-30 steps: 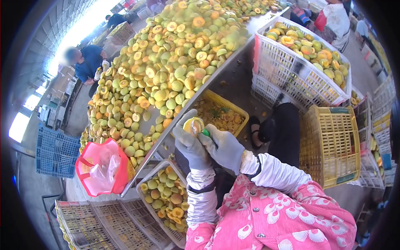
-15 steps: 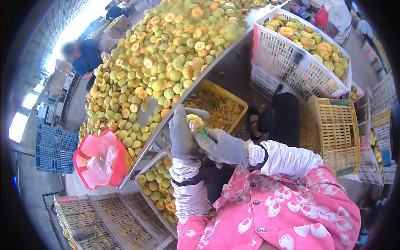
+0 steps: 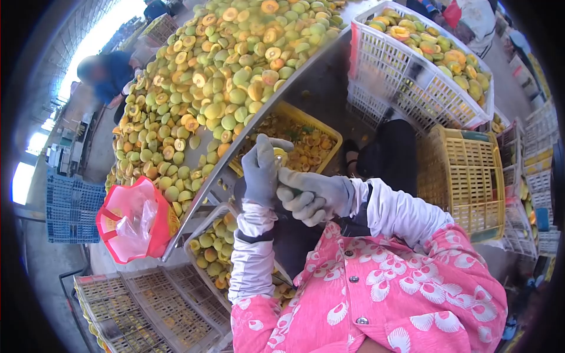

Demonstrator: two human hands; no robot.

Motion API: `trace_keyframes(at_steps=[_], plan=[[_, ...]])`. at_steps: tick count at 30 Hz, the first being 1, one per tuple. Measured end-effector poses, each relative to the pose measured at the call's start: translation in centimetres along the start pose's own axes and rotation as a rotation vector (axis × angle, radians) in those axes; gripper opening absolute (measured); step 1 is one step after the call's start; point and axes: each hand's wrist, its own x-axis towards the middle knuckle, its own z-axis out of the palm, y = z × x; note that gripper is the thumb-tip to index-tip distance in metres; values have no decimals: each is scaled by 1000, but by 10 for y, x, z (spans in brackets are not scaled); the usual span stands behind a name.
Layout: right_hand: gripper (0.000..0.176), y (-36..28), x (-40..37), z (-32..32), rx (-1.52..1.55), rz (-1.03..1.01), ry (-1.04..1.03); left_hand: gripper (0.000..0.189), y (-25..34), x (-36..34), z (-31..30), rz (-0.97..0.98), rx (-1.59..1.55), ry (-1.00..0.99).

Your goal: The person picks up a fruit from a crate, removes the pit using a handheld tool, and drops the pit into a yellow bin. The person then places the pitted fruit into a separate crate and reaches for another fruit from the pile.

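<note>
In a grey glove, my left hand (image 3: 259, 170) is closed around a yellow-green fruit piece (image 3: 281, 156), mostly hidden by the fingers. My right hand (image 3: 315, 195), also gloved, is curled round a small tool; only a bit of its green handle (image 3: 296, 191) shows, and its tip is at the fruit. Both hands are close together beside the edge of a metal table (image 3: 240, 141) heaped with halved fruit (image 3: 226, 76). Below and beyond them is a yellow crate (image 3: 332, 136) holding fruit scraps (image 3: 306, 152).
A pink bag (image 3: 134, 226) hangs at the table's near corner. White crates of fruit (image 3: 421, 88) stand at upper right, a yellow crate (image 3: 471, 176) at right, grey crates (image 3: 147, 303) at lower left. A person (image 3: 112, 76) works across the table.
The fruit is now more covered by my left hand's fingers. My right hand has turned, its fingers curled tighter, and less green handle shows. The view has shifted slightly.
</note>
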Motion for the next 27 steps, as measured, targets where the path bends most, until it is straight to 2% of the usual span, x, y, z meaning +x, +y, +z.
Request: trace_keyframes(at_steps=[1, 2, 4, 5, 6, 8, 9, 10, 11, 12, 14, 15, 16, 17, 18, 20, 22, 27], plan=[[53, -2, 3, -10, 69, 28, -121, 63, -3, 4, -1, 62, -55, -84], [53, -6, 5, -13, 135, 55, -242, 63, -11, 6, -1, 67, -50, -82], [52, -11, 7, -11, 123, 32, -213, 68, -30, 12, 1, -262, -636, -165], [52, -15, 8, -10, -7, -4, -114, 71, -34, 14, 4, -380, -624, -38], [51, -18, 8, -10, -136, -38, -13, 71, -43, 17, 2, -380, -622, -41], [52, -20, 14, -19, -232, -54, -14, 69, -67, 28, -4, -398, -822, 33], [51, -19, 15, -15, -339, -179, 143, 67, -76, 32, -2, -293, -604, 177], [50, -21, 18, -12, -450, -304, 300, 67, -65, 32, 6, -286, -611, 174], [45, -27, 22, -11, -484, -306, 518, 65, -44, 27, 16, -245, -506, 305], [45, -26, 28, -22, -488, -312, 522, 64, -33, 24, 20, -207, -397, 432], [37, -22, 38, -43, -1392, -691, 863, 56, -48, 25, 14, -178, -418, 362], [28, -23, 38, -47, -1461, -555, 916, 52, -54, 27, 15, -134, -400, 341], [28, -24, 39, -47, -1463, -560, 929, 48, -55, 28, 15, -86, -383, 319], [27, -23, 41, -48, -1513, -547, 1002, 35, -55, 28, 15, 22, -316, 285], [26, -24, 43, -49, -1562, -531, 1074, 35, -57, 31, 17, 27, -322, 277], [26, -29, 46, -48, -1585, -516, 1110, 27, -56, 36, 20, -164, -348, 359], [20, -32, 48, -45, -1675, -333, 1163, 25, -57, 39, 21, -180, -345, 366], [19, -31, 67, -72, -1783, -353, 1126, 26, -91, 41, 9, -213, -188, 408]])
